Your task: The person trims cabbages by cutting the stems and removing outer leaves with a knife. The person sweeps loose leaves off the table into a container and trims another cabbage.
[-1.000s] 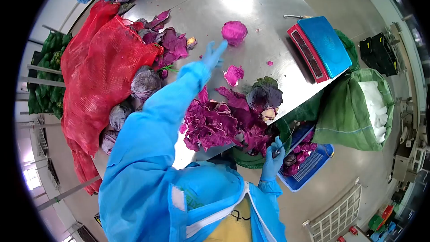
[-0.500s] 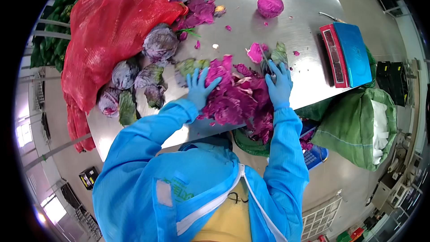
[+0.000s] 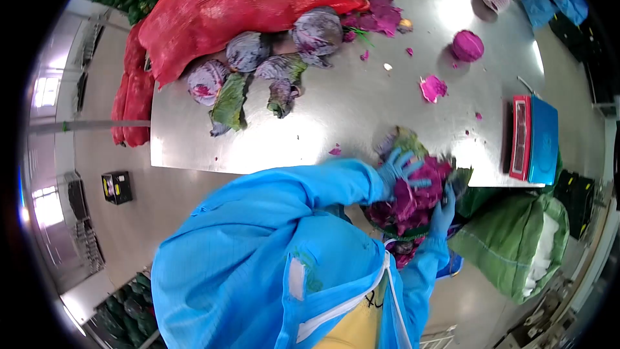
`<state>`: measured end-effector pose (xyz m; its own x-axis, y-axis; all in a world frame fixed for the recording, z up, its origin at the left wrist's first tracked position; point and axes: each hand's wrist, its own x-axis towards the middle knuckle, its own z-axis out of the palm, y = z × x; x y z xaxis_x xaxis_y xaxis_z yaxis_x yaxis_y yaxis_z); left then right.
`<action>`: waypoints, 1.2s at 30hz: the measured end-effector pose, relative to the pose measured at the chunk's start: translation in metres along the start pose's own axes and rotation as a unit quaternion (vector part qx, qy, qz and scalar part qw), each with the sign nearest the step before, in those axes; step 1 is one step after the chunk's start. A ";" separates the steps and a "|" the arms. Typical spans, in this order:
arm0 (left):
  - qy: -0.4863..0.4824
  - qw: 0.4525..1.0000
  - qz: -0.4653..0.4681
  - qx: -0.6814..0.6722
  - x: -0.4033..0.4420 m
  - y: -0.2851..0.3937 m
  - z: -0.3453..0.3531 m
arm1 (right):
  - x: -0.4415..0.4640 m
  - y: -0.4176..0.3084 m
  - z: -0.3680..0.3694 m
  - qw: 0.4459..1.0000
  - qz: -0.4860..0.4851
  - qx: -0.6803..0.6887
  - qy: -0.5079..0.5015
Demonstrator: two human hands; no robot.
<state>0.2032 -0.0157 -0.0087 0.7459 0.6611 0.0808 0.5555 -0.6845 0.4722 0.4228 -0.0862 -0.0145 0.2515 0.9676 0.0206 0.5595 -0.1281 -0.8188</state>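
Leaves (image 3: pixel 416 200) of purple cabbage lay heaped between the person's two gloved hands at the near edge of the metal table (image 3: pixel 284 145), part of the heap hanging past it. The left hand (image 3: pixel 396 174) lay over the heap's left side, its fingers spread apart on the leaves. The right hand (image 3: pixel 443 214) was against the heap's right side, its fingers pointing toward the table; whether they were apart or together could not be told. Part of a blue crate (image 3: pixel 453 265) showed beside the right sleeve (image 3: pixel 426 265).

Farther across the table, a trimmed cabbage (image 3: pixel 467 46) sat well apart from the hands, and a magenta scrap (image 3: pixel 433 88) lay nearer to them. Toward the left, three untrimmed heads (image 3: pixel 248 52) rested beside a red sack (image 3: pixel 245 3). At the table's right end stood a scale (image 3: pixel 544 141), with a green sack (image 3: pixel 507 242) just below the edge.
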 end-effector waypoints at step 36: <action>-0.212 0.975 0.061 0.027 0.042 0.054 0.110 | -0.116 0.014 0.033 0.810 0.273 0.368 0.367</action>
<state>0.3052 -0.0584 -0.0763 0.8862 0.3950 -0.2421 0.4631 -0.7726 0.4343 0.3748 -0.1934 -0.0475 0.8553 0.3861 -0.3455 -0.3470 -0.0683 -0.9354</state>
